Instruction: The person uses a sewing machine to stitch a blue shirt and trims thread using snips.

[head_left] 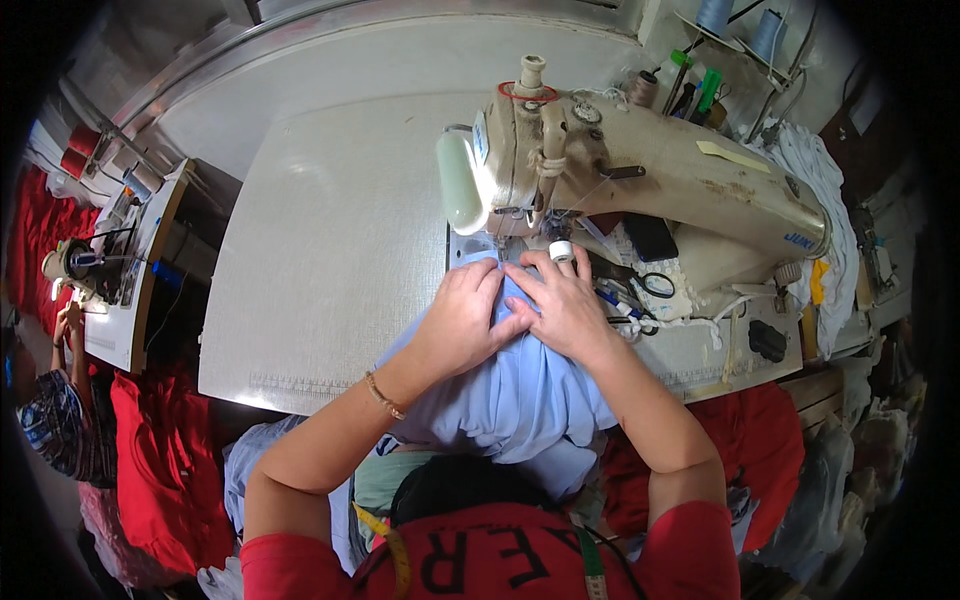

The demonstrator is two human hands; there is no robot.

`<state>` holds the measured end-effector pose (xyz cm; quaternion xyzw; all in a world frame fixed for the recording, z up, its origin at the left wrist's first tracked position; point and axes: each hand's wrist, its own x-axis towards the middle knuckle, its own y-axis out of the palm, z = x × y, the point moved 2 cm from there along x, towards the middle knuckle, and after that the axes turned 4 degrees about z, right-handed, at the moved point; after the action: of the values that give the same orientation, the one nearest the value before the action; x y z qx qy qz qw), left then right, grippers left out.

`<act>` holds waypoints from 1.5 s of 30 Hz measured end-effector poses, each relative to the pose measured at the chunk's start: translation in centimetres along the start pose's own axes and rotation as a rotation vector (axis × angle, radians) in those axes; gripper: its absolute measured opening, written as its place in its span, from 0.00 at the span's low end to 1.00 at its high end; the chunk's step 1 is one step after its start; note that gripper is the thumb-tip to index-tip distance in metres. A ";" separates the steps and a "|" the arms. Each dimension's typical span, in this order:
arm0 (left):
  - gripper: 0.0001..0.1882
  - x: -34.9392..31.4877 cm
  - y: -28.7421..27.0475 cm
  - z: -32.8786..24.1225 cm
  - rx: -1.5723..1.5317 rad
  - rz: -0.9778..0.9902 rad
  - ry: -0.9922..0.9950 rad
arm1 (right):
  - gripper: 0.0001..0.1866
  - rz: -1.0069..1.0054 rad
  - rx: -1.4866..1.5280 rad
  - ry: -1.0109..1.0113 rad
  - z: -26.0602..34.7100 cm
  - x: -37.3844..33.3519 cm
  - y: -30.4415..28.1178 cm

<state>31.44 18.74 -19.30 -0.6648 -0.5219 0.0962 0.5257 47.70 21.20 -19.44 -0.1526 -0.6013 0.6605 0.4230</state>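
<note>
Light blue cloth (515, 395) runs from my lap up over the table's front edge to the needle area of a beige sewing machine (690, 160). My left hand (462, 312) is closed on the cloth, its fingertips just in front of the presser foot (503, 245). Close beside it, my right hand (568, 308) grips the same cloth, thumb toward the left hand and other fingers bent. A small white cylinder (561, 251) shows at a right fingertip; whether it is worn or lies behind is unclear. The fingertips partly hide the cloth at the needle.
The pale tabletop (310, 230) extends left. Scissors (655, 286), pens and a dark phone-like slab (650, 238) lie under the machine arm. Thread cones (714, 15) stand at the back right. Red cloth (170, 470) hangs at left, near another person's hands (70, 325) at a second machine.
</note>
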 end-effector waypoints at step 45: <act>0.22 0.2 -0.2 1.8 0.101 0.031 0.114 | 0.18 -0.376 -0.384 0.675 -15.7 -18.3 -7.9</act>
<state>30.23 20.00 -19.85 -0.6497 -0.4754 0.0925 0.5859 72.72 17.41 -21.40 -0.3237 -0.5586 0.3609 0.6730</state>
